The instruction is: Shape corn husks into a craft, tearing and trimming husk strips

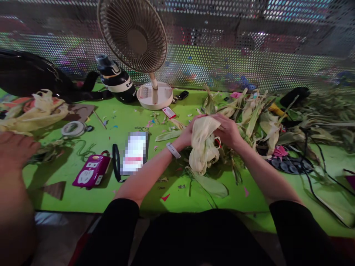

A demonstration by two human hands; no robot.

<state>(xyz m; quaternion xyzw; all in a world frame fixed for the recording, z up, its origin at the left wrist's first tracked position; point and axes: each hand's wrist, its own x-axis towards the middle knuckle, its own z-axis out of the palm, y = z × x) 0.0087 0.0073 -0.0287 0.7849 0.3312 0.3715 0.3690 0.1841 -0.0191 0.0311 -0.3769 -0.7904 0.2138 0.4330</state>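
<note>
Both of my hands meet above the green table [83, 192], closed around a bunch of pale corn husks [203, 146]. My left hand [187, 133], with a white watch on the wrist, grips the bunch's upper left side. My right hand [229, 130] pinches its top from the right. The husks hang down in a crumpled bundle, and a loose green leaf [212, 184] lies on the table below them.
A white desk fan [138, 40] stands at the back, a black bottle [118, 79] beside it. A phone [135, 152], a purple power strip [92, 170] and a tape roll [73, 128] lie left. Husk piles [260, 114] spread right, with black cables. Another person's arm [13, 155] enters far left.
</note>
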